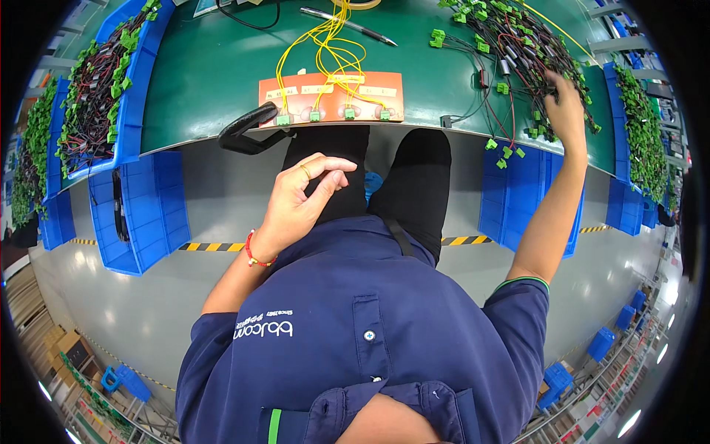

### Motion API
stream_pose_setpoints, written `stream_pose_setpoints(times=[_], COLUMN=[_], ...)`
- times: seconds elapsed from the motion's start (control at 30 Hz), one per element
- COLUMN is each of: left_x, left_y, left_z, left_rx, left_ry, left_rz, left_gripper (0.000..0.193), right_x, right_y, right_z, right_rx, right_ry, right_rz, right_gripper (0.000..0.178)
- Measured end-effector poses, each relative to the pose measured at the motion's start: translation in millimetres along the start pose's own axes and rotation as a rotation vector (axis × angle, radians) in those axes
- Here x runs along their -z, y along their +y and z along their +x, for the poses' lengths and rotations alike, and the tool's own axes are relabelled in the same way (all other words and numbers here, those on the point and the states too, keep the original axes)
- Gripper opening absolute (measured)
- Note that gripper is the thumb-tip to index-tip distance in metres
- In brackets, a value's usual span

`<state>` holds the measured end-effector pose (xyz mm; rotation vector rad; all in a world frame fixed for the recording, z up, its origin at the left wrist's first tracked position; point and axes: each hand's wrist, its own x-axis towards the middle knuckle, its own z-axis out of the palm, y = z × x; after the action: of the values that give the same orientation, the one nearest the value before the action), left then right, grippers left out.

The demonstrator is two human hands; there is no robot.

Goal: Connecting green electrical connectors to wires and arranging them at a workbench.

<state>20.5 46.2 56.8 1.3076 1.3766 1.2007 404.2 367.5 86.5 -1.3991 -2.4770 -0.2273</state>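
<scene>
My left hand (307, 196) hovers above my lap, fingers curled and thumb drawn close to the index finger, with nothing visible in the loose pinch. Over at the right, my right hand (566, 111) reaches into a heap of wire harnesses (518, 48) with black and red wires and green connectors. Its fingers are bent in among the wires and closed on a harness. On the table's near edge stands an orange test board (333, 83). Along its front sit several green sockets (349, 114), with yellow wires (322, 44) running up behind them.
A black clamp-like handle (251, 129) juts over the edge left of the board. A pen (349, 26) lies behind on the green table (200, 89). Blue bins (133, 89) of harnesses flank both sides, and more blue crates (144, 211) stand below the tabletop.
</scene>
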Motion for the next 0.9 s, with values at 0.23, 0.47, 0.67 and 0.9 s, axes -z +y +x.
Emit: stream_pose_setpoints(times=[0.23,0.47,0.67,0.9], left_x=[-18.8,-16.0,-17.7,-15.7], left_y=[5.3,5.1,3.8,11.1], left_z=[3.4,-1.0,-1.7,-2.8], left_rx=[0.001,-0.016,0.011,0.044], left_ry=[-0.117,-0.135,-0.147,-0.174], left_rz=[0.041,0.058,0.021,-0.031], left_gripper=[0.019,0.019,0.019,0.020], right_x=[7.4,74.1,81.2,114.9], right_y=[6.7,-34.6,-58.8,-87.8], right_z=[-4.2,8.7,12.3,-9.6], right_rx=[-0.002,-0.136,-0.149,-0.139], right_ry=[0.173,0.523,0.435,0.941], right_rz=[-0.059,0.478,0.748,1.105], right_gripper=[0.026,0.021,0.024,0.024])
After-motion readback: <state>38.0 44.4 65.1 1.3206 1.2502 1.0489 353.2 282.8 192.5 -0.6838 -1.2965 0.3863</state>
